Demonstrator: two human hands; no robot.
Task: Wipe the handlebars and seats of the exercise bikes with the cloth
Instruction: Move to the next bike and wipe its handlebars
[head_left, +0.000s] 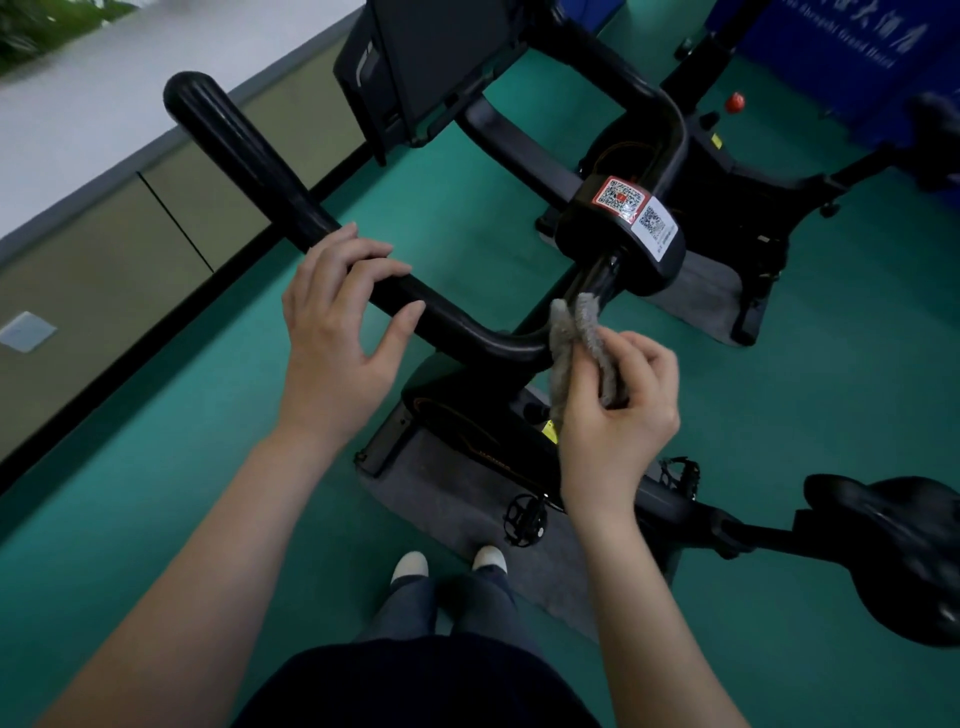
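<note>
Green flooring (831, 415) filled most of the frame. Black exercise bike (467, 405) stood at centre on a grey mat (457, 499), with a second bike (727, 197) at upper right. Handlebar (249, 156) ran from a rounded end at upper left down to the centre, where it curved toward a black housing. Seat (893, 551), blurred, lay at lower right, well apart from both hands. Dark console (431, 62) sat at top centre.

Left hand (337, 332) rested on the handlebar at centre left, fingers loosely extended over the top of the bar and thumb at its near side, not clenched. Right hand (618, 415), right of centre, pinched a folded grey cloth (563, 338) between thumb and curled fingers. The cloth's upper end lay against the bar just below the housing, between the two hands. QR-code stickers (621, 197), one red and one white, sat on top of the housing. Pedal (524, 519) showed at lower centre, just above two white shoe tips (410, 564).
</note>
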